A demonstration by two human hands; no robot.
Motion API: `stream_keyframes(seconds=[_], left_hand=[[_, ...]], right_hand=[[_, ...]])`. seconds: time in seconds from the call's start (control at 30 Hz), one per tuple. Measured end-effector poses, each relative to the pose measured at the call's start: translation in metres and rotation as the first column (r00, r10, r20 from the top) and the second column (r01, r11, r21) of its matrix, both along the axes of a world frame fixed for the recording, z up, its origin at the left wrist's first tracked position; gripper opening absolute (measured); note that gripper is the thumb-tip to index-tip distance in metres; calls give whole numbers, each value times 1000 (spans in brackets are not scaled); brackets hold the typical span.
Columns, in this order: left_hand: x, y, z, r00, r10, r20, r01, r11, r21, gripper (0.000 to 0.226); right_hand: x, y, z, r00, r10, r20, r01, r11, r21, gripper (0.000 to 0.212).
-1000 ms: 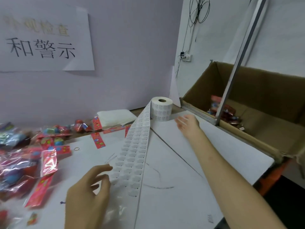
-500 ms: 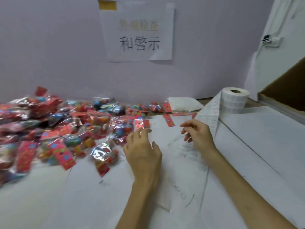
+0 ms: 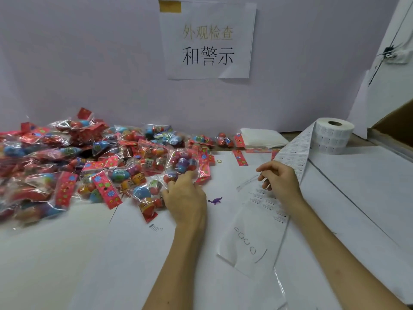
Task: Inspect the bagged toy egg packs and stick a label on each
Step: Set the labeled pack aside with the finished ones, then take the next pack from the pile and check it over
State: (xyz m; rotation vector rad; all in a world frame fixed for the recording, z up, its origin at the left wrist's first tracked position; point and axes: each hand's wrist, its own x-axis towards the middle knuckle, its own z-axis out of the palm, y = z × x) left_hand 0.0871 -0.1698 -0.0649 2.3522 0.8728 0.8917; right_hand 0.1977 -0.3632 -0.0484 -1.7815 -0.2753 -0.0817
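Observation:
A big pile of clear bagged toy egg packs [image 3: 89,166] with red flowered headers covers the left of the white table [image 3: 67,253]. My left hand [image 3: 186,198] reaches into the pile's right edge, and its fingers curl round the lower end of one egg pack [image 3: 184,163]. A label roll [image 3: 335,136] stands at the back right. Its label strip [image 3: 295,153] runs down toward me across the table. My right hand [image 3: 279,182] sits on the strip with its fingertips curled down, pinching at the labels.
A folded white cloth [image 3: 261,137] lies by the wall beside the roll. A cardboard box [image 3: 400,124] edges in at the far right. A small purple dinosaur toy [image 3: 215,200] and a yellow rubber band [image 3: 220,161] lie between my hands. A paper sign [image 3: 207,39] hangs on the wall.
The view swung left from the box to the pile. My right hand came back from near the roll onto the strip. My left hand went forward from the strip and took hold of a pack.

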Motion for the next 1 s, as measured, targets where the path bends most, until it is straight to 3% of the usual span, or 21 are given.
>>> stream_keyframes(seconds=[0.1, 0.2, 0.37, 0.43, 0.57, 0.67, 0.8, 0.87, 1.0], left_hand=[[2, 0, 2, 1000, -1, 10, 1, 1000, -20, 56], [4, 2, 0, 990, -14, -142, 27, 995, 92, 80], [8, 3, -3, 964, -26, -264, 65, 988, 139, 74], [8, 4, -3, 984, -35, -173, 54, 993, 102, 65], [9, 7, 1, 996, -57, 73, 67, 989, -129, 43], [8, 7, 2, 987, -52, 154, 80, 981, -179, 28], [8, 6, 4, 981, -53, 185, 91, 975, -204, 31], [8, 5, 7, 986, -72, 148, 94, 985, -148, 54], [9, 7, 0, 987, -54, -150, 56, 998, 9, 82]], right_hand=[[1, 0, 0, 1000, 1, -2, -1, 1000, -1, 32], [1, 0, 1, 1000, 12, -2, -12, 1000, 2, 32], [0, 0, 1, 1000, 27, -14, -26, 1000, 7, 29], [1, 0, 2, 1000, 27, -16, -27, 1000, 17, 29], [0, 0, 6, 999, 47, 18, -47, 999, 19, 29], [-2, 1, 9, 997, 62, 45, -62, 998, 11, 28], [-3, 2, 10, 995, 75, 63, -74, 997, -7, 27], [-4, 3, 10, 995, 79, 65, -78, 997, -23, 27], [-3, 4, 11, 995, 78, 62, -75, 996, -44, 27]])
